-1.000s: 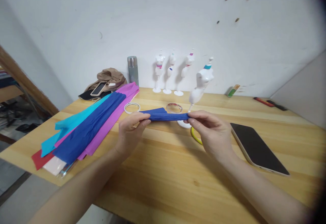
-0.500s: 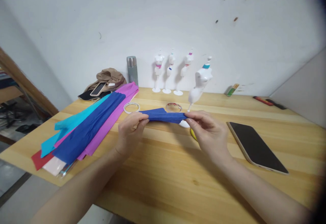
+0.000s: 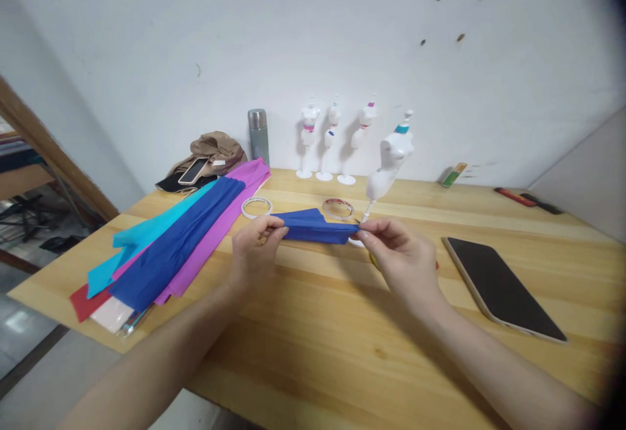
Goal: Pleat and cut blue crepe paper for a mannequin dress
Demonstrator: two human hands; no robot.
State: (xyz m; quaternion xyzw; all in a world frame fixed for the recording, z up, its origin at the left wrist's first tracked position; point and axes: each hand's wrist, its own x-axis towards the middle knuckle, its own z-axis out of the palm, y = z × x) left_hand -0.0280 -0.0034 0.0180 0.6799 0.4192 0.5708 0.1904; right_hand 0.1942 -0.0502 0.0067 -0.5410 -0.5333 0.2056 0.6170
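Stretched level between both hands is a folded strip of blue crepe paper (image 3: 320,231). My left hand (image 3: 257,247) pinches its left end between thumb and fingertips. At the other end my right hand (image 3: 403,254) pinches the upper right corner, and the lower edge of the strip hangs a little below those fingertips. Just behind the strip stands a white mini mannequin (image 3: 390,166) with a teal band round its neck; its base is partly hidden by the right hand. Two tape rolls, one white (image 3: 257,207) and one clear and reddish (image 3: 338,208), lie beyond the strip.
Coloured sheets (image 3: 180,244) spread over the table's left side. Behind them are a brown cap or cloth (image 3: 220,149), a phone (image 3: 193,170) and a thermos (image 3: 259,135). Several small mannequins (image 3: 310,131) line the wall. A large phone (image 3: 503,286) lies right, with a green box (image 3: 454,175) behind.
The whole view has shifted slightly. At its right end the blue strip now hangs lower beneath my right fingertips, its layers a little more spread. Both hands keep their pinch.
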